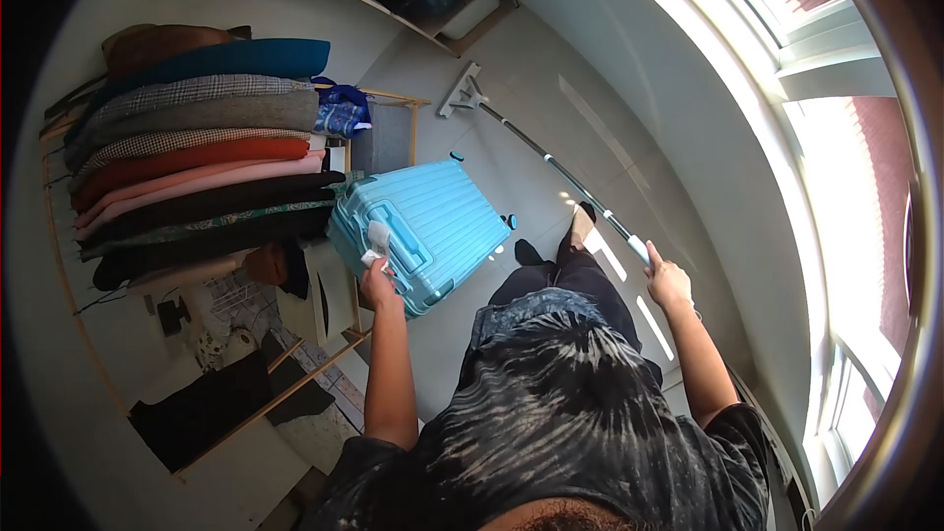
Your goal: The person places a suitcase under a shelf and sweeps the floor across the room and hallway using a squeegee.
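A light blue ribbed suitcase (447, 226) lies at an angle in front of me, its wheels facing away. At its near end my left hand (379, 283) is closed at the edge, just below a white tag (379, 234); what exactly the fingers grip there is partly hidden. On the right, my right hand (670, 281) is wrapped around the white grip of a flat mop (551, 159). The mop's pole slants away to the upper left, and its wide head (460, 90) rests on the floor beyond the suitcase.
To the left stands a wooden clothes rack (84, 334) hung with several garments (197, 147). A shelf (433, 34) with stored items is at the top. Bright windows (846, 187) line the right wall. My feet (582, 226) are on the grey floor (551, 79) between suitcase and mop.
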Demonstrator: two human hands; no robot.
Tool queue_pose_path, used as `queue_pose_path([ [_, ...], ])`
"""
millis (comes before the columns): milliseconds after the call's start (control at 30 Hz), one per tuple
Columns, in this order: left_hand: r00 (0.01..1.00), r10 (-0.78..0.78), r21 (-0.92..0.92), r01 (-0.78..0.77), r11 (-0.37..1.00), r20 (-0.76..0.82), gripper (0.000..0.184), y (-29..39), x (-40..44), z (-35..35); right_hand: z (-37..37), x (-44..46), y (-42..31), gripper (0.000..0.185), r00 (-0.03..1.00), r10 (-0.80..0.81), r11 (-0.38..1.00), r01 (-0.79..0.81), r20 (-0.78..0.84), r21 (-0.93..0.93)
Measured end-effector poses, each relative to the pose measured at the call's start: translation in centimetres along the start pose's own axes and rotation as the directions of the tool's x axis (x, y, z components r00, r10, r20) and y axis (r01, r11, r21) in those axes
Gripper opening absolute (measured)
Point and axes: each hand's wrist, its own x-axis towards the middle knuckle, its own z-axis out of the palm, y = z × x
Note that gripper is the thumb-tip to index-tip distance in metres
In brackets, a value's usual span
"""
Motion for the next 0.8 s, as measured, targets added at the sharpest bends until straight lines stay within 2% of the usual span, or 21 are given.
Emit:
queue_pose_path([
  [100,0.998,0.057,0.017,-0.058,0.998,0.019,0.017,2.8,0.1,2.5,-1.9,-0.1,-1.9,0.057,1.0,0.02,0.999,-0.02,0.0,0.034],
  [300,0.981,0.167,0.024,-0.17,0.985,0.095,0.015,6.9,0.9,5.3,0.5,-8.8,3.8,0.06,0.988,0.139,0.983,-0.145,0.064,0.11],
  [400,0.977,0.179,0.026,-0.183,0.983,0.115,0.017,7.4,2.2,5.8,0.2,-8.9,1.4,0.059,0.977,0.182,0.964,-0.199,0.108,0.175],
  [433,0.977,0.178,0.016,-0.182,0.983,0.117,0.017,7.7,2.4,6.4,0.6,-7.8,0.5,0.059,0.984,0.153,0.965,-0.169,0.096,0.198],
  [500,0.958,0.182,-0.051,-0.175,0.983,0.223,0.018,8.0,2.8,6.9,0.8,-5.4,-2.3,0.059,0.99,0.118,0.973,-0.131,0.078,0.192],
  [567,0.95,0.166,-0.032,-0.164,0.986,0.263,0.019,8.8,2.7,8.5,-1.2,-3.2,-5.1,0.058,0.991,0.115,0.976,-0.124,0.064,0.178],
  [633,0.915,0.133,-0.043,-0.126,0.991,0.381,0.014,9.3,3.3,10.8,-3.0,-1.8,-6.5,0.057,0.992,0.117,0.978,-0.122,0.037,0.172],
  [767,0.914,0.139,0.015,-0.156,0.988,0.382,0.02,10.4,6.2,14.9,-5.3,-3.9,-5.0,0.051,0.98,0.185,0.976,-0.176,-0.066,0.132],
  [800,0.916,0.144,0.037,-0.17,0.985,0.373,0.021,10.8,7.1,15.6,-5.9,-5.8,-5.1,0.051,0.972,0.232,0.965,-0.225,-0.044,0.133],
])
